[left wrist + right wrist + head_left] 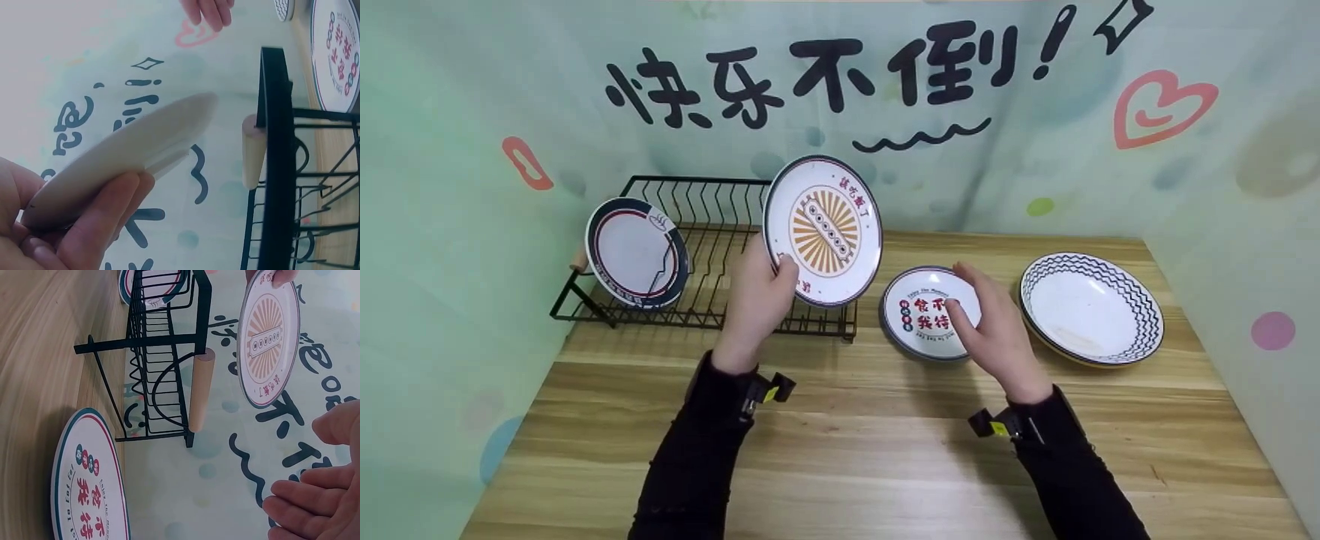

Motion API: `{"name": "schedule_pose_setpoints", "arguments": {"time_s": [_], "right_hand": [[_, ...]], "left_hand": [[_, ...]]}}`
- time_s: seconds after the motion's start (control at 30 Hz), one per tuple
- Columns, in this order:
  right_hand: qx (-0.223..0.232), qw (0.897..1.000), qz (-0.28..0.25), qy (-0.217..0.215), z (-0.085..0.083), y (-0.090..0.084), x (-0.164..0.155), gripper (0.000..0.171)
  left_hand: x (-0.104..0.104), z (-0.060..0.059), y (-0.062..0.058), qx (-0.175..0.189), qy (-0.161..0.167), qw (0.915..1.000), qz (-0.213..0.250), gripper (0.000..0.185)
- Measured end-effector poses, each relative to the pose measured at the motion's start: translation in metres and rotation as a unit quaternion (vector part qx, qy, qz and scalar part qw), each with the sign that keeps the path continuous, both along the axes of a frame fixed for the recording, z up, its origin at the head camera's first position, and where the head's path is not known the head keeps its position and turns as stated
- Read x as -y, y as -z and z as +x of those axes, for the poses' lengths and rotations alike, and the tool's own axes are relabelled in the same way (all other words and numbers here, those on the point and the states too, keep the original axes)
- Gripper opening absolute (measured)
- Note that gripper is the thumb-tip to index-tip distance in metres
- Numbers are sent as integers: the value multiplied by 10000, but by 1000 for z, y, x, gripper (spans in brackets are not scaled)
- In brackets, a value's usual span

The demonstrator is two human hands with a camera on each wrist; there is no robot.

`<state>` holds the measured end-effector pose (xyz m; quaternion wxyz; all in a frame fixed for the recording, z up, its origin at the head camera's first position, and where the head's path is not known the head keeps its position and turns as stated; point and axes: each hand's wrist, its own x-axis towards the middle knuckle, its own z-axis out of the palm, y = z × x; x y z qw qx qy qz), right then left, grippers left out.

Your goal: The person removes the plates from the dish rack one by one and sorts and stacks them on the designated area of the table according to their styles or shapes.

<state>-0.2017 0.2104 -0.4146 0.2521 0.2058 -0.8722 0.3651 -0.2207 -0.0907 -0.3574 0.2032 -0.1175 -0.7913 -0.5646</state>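
White round ceramic plate with an orange sunburst print is held upright above the black wire dish rack, its lower rim pinched by the left hand. It looks stiff, glossy, breakable; the rim seems the best hold. The right hand hovers, fingers loose, over the small red-lettered plate.
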Motion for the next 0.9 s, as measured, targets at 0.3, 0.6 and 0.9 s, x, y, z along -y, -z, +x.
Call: {"name": "schedule_pose_setpoints", "arguments": {"time_s": [0.3, 0.6, 0.9], "right_hand": [[14, 10000, -62, -15, 1, -1, 1, 49], [-41, 9999, -137, -66, 0, 2, 3, 48], [-42, 9998, -186, -79, 1, 3, 4, 49]], "left_hand": [[-5, 3, 6, 150, 153, 9998, 6, 43], [-10, 5, 17, 154, 482, 9982, 309, 41], [-13, 9, 27, 176, 293, 9993, -116, 29]]}}
